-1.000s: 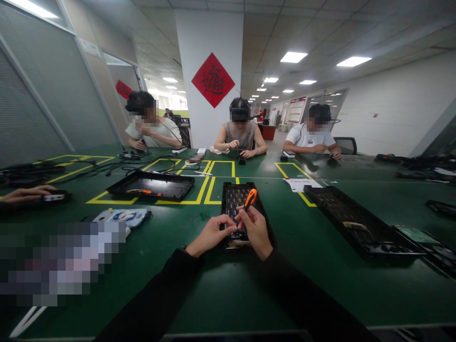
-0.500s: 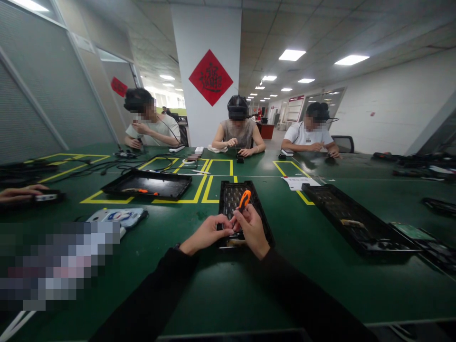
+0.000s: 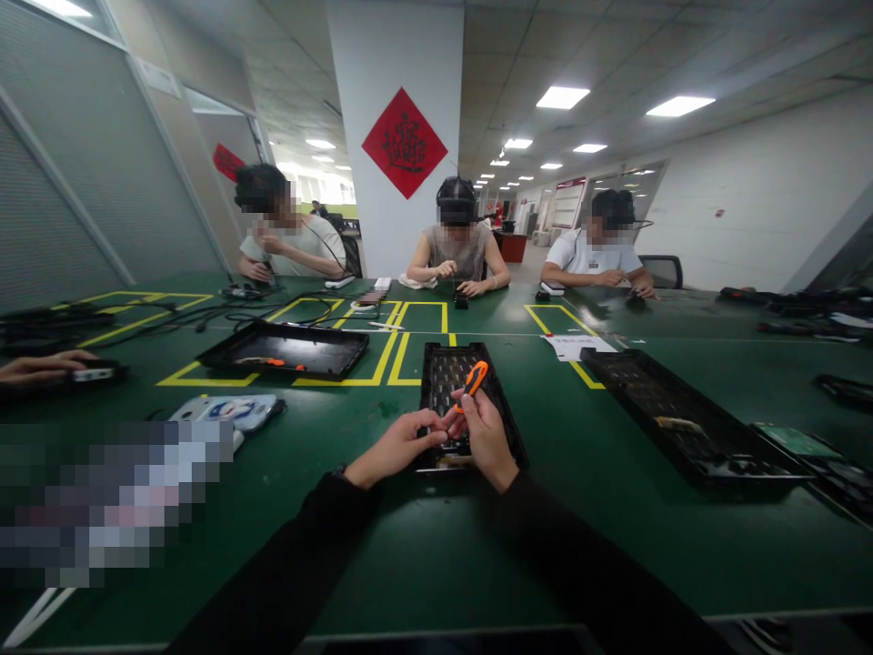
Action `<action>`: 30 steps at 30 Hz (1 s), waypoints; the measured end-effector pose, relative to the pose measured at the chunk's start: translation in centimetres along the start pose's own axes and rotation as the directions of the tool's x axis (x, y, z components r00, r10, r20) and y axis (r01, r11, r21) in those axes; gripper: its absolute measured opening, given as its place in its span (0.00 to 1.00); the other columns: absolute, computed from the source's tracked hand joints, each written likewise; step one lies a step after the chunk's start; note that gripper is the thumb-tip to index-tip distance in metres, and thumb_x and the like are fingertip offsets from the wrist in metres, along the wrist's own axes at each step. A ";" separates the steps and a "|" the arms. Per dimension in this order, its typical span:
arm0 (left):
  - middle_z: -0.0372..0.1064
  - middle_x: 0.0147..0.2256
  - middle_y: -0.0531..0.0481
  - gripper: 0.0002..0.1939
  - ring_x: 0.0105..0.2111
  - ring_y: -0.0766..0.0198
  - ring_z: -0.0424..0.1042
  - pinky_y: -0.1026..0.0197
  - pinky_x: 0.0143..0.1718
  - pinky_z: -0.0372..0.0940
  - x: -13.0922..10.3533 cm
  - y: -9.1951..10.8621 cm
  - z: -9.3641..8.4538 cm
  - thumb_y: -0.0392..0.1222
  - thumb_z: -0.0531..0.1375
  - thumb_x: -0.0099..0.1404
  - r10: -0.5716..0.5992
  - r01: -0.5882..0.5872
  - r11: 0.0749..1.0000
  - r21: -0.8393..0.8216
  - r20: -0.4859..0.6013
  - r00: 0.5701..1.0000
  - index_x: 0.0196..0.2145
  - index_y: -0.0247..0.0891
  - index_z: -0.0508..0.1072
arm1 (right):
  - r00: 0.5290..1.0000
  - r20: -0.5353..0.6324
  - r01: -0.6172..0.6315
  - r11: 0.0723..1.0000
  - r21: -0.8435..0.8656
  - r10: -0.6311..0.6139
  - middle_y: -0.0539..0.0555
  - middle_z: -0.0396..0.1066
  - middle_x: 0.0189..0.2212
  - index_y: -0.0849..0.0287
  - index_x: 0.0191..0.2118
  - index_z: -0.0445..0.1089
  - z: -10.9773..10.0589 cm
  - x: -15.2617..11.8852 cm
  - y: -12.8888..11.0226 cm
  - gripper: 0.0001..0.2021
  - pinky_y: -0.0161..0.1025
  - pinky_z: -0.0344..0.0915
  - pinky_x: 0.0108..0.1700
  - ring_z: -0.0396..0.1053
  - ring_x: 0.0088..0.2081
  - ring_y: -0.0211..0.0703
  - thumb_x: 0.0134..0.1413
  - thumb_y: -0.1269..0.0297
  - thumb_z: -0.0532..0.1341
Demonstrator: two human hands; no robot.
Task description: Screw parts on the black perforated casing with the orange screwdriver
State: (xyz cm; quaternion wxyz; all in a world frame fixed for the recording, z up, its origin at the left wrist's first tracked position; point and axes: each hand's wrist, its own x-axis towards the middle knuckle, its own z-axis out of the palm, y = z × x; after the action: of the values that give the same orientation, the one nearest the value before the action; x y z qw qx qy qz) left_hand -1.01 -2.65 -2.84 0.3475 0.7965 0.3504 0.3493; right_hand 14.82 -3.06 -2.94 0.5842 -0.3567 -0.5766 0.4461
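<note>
Around us stretches a wide office, its panelled ceiling (image 3: 600,41) set with bright lights (image 3: 563,97). We face a broad green tabletop (image 3: 587,582), and beyond it rises a white pillar (image 3: 399,45). On the far side we see a person in a sleeveless top (image 3: 464,250), with a person in a pale shirt (image 3: 320,244) to the left and a person in a white shirt (image 3: 569,250) to the right.

Nearer us lie three black trays: a long right-hand tray (image 3: 723,414), a left-hand tray (image 3: 320,346) and, straight ahead, the middle tray (image 3: 456,349), its floor crowded with rows of small pieces. Our left grip (image 3: 402,441) and right grip (image 3: 492,441) meet above the near part of the middle tray. Left of them rests a phone (image 3: 228,412) in a printed case.

Smallest of all is the orange-and-black tool (image 3: 476,375) — our right grip is closed on it over the middle tray, its handle poking up and leaning rightward. Our left fingers bunch near its lower end — whether they pinch anything, we cannot tell.
</note>
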 end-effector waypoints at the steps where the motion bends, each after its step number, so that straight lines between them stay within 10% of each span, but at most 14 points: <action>1: 0.68 0.31 0.50 0.11 0.34 0.64 0.66 0.62 0.40 0.60 0.0 0.0 0.0 0.45 0.56 0.60 -0.003 0.003 1.000 0.004 0.001 1.000 0.31 0.33 0.72 | 1.000 0.008 0.003 1.000 0.004 -0.003 0.50 0.69 0.23 0.61 0.41 0.62 0.0 0.0 0.0 0.17 0.31 0.62 0.23 0.64 0.19 0.34 0.58 0.52 0.49; 30: 0.68 0.30 0.50 0.10 0.32 0.65 0.66 0.62 0.40 0.60 0.1 0.2 -0.6 0.44 0.58 0.58 0.015 -0.017 1.000 0.019 0.080 0.997 0.27 0.33 0.69 | 0.994 0.089 0.075 0.993 -0.089 -0.067 0.47 0.66 0.24 0.59 0.45 0.62 0.4 -0.5 -0.5 0.14 0.32 0.62 0.26 0.63 0.21 0.33 0.57 0.57 0.53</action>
State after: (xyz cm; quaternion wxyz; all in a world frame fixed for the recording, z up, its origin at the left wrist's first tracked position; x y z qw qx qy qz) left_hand -1.40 -2.52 -2.36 0.3507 0.8159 0.3333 0.3167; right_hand 14.56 -3.77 -2.58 0.5573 -0.3432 -0.6334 0.4128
